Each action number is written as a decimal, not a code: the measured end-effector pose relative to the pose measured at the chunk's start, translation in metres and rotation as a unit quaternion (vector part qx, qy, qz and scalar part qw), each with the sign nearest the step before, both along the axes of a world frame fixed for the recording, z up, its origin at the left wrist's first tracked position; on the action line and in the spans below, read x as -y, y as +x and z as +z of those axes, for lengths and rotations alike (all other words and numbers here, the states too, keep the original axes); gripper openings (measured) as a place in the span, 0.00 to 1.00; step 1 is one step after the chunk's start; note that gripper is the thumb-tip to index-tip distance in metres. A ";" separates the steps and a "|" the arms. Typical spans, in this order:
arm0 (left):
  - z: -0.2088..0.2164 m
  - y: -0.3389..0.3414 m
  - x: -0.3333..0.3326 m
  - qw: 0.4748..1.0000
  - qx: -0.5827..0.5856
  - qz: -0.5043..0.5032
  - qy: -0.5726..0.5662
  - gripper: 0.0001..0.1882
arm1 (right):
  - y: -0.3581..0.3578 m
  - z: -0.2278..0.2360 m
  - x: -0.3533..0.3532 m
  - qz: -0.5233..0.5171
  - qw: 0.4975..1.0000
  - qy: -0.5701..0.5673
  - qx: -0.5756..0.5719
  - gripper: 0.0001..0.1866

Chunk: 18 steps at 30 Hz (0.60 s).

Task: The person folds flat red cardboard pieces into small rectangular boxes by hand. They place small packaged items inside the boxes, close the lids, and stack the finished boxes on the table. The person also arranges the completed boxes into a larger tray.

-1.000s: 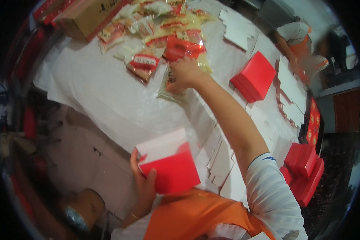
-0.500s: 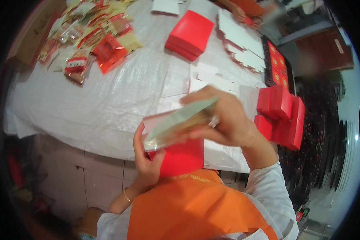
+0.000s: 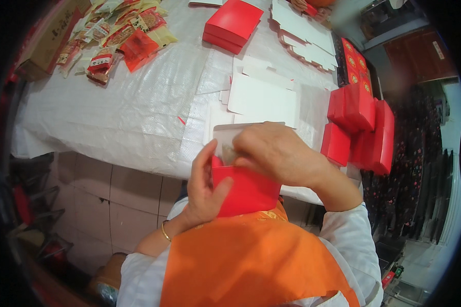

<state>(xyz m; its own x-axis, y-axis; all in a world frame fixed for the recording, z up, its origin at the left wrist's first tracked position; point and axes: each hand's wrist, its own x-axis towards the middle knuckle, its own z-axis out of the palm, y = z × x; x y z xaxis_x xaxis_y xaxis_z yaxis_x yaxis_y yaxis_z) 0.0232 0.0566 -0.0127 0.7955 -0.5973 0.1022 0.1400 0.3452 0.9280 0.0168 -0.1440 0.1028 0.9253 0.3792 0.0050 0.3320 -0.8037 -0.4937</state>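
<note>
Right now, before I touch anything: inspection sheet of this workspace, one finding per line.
Surface: white plastic sheet, creased.
Job's things: open red box in front of the orange apron; pale packet at its opening, mostly hidden.
Clutter: loose food packets beside a cardboard box at far left; flat white cardboard beyond the open box; stacked red boxes at right.
Hands: left hand grips the open box's left side; right hand is at its opening, fingertips hidden.
Cables: nothing seen.
Surroundings: tiled floor at lower left; another person's hand at top edge.
</note>
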 end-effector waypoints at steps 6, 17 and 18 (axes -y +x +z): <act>0.005 -0.017 0.003 0.996 0.022 0.049 0.068 0.28 | -0.050 -0.019 0.026 -0.152 0.931 0.140 0.301 0.04; -0.009 -0.013 0.033 0.984 0.180 -0.004 -0.007 0.13 | -0.141 -0.095 0.028 -0.318 0.843 0.385 0.198 0.11; -0.007 -0.013 0.038 0.987 0.151 -0.018 -0.049 0.15 | -0.144 -0.095 0.034 -0.305 0.851 0.373 0.207 0.10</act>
<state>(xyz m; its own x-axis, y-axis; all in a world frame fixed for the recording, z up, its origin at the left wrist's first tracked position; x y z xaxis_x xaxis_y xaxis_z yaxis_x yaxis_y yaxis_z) 0.0098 0.0182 -0.0200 0.6988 -0.5999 0.3897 -0.1242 0.4348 0.8919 -0.1275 -0.1784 0.0081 0.8091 -0.4238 0.4071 0.2346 -0.4022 -0.8850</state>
